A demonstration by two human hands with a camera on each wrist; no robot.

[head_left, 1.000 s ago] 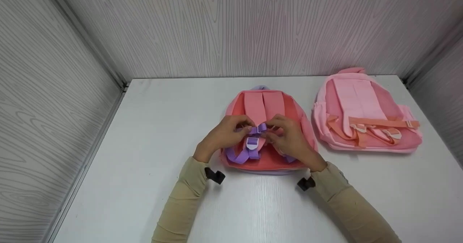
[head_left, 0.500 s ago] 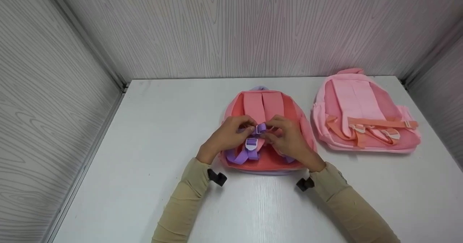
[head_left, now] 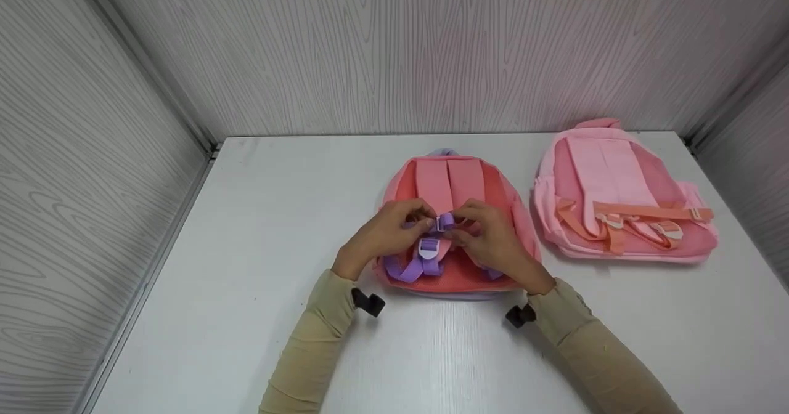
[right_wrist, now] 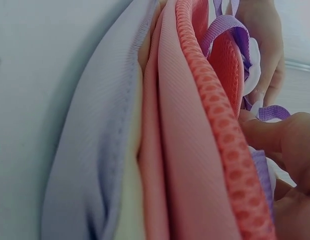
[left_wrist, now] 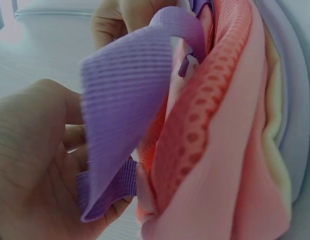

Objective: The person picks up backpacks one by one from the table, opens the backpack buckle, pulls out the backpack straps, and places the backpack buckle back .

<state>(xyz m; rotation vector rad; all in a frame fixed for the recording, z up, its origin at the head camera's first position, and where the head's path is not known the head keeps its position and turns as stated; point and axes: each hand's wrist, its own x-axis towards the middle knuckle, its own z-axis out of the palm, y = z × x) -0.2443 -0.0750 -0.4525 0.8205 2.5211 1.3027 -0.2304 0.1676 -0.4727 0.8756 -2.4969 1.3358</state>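
Note:
A coral and pink backpack [head_left: 499,186] with a lilac edge lies on the table, its shoulder straps facing up. Above its lower middle, a purple webbing strap [head_left: 446,220] with a small pale slider is stretched between both hands. My left hand [head_left: 389,232] pinches the strap on the slider's left side. On the other side, the thumb and fingers of my right hand [head_left: 493,236] pinch the looped webbing. A white plastic buckle [head_left: 428,249] with purple webbing hangs just below. Loose purple webbing [left_wrist: 125,100] hides part of the left hand in the left wrist view.
A second, light pink backpack [head_left: 607,161] with orange straps lies to the right, near the table's back edge. White wood-grain panels [head_left: 394,50] stand behind the white table [head_left: 271,217] and at both sides.

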